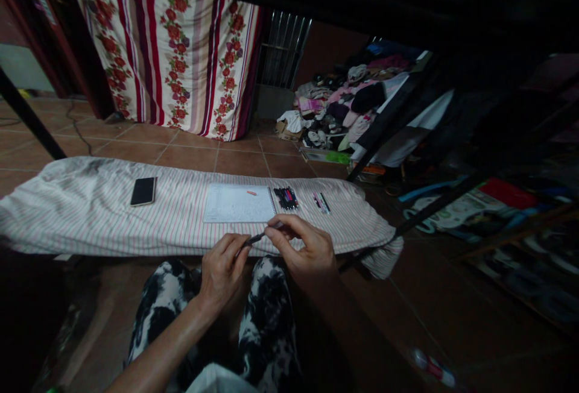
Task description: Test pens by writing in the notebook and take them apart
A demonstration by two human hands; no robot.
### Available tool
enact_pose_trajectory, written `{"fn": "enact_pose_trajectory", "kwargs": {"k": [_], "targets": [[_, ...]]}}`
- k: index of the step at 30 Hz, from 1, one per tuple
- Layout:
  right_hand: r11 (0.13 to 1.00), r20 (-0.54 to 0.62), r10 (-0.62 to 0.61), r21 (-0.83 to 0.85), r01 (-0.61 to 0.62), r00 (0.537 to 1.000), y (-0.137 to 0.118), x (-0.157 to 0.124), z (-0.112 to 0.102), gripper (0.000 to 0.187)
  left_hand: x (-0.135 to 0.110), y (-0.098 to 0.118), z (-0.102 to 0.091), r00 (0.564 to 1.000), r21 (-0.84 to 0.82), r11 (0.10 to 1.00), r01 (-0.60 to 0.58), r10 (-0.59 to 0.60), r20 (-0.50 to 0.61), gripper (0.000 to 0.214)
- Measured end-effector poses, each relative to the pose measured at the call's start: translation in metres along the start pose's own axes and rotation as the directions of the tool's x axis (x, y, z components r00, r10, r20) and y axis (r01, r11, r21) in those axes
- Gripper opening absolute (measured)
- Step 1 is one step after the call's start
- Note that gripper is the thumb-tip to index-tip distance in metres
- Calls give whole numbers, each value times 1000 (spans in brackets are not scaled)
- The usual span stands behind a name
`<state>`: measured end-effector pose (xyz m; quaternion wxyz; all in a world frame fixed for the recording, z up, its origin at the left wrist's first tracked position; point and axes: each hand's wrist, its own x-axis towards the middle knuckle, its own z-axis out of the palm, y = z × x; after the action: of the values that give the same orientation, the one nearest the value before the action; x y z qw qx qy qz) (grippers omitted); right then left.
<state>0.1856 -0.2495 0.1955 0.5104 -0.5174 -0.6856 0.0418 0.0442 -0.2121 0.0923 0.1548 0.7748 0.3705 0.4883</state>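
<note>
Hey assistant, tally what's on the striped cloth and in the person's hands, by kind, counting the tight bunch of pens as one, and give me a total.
Phone: 1
Spiral notebook: 1
Small orange piece: 1
Bunch of pens: 1
Loose slim pens: 2
Held pen, between left hand and right hand: 1
Total: 7

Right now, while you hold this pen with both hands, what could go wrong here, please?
The pen between your left hand and right hand might slip and mark the striped padded cloth below it. The loose pens beside the spiral notebook lie on that soft, uneven cloth, so they could roll if it is bumped. The black smartphone lies on the same cloth and could slide off.
</note>
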Motion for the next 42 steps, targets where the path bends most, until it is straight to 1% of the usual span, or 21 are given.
{"fn": "enact_pose_trajectory", "kwargs": {"k": [3,7,12,16,21,28,35,42], "targets": [[1000,6,7,8,-8,1000,0,-1,-1,5,-1,1,0,1000,-4,1000,-2,2,-4,20],[1000,41,25,13,-26,999,-2,-1,-2,7,-1,2,-1,1000,-4,1000,1,-1,0,19],[997,94,67,23,-70,993,-2,0,-4,10,-1,1,0,1000,9,1000,10,-10,4,19],[995,110,92,37,-96,990,-1,0,-5,11,-1,0,0,1000,8,1000,5,-5,3,19],[998,108,61,11,-62,992,-2,0,-6,9,-2,0,0,1000,15,1000,14,-14,-3,20],[998,71,48,-39,-45,996,-3,2,-8,3,-2,-3,0,1000,-5,1000,6,-6,-18,19],[998,92,40,-55,-35,995,-1,3,-9,7,0,-2,0,1000,6,1000,10,-10,-6,19],[997,128,15,-82,-4,992,-1,1,-9,8,-1,-1,-1,1000,32,999,-5,5,-25,20]]}}
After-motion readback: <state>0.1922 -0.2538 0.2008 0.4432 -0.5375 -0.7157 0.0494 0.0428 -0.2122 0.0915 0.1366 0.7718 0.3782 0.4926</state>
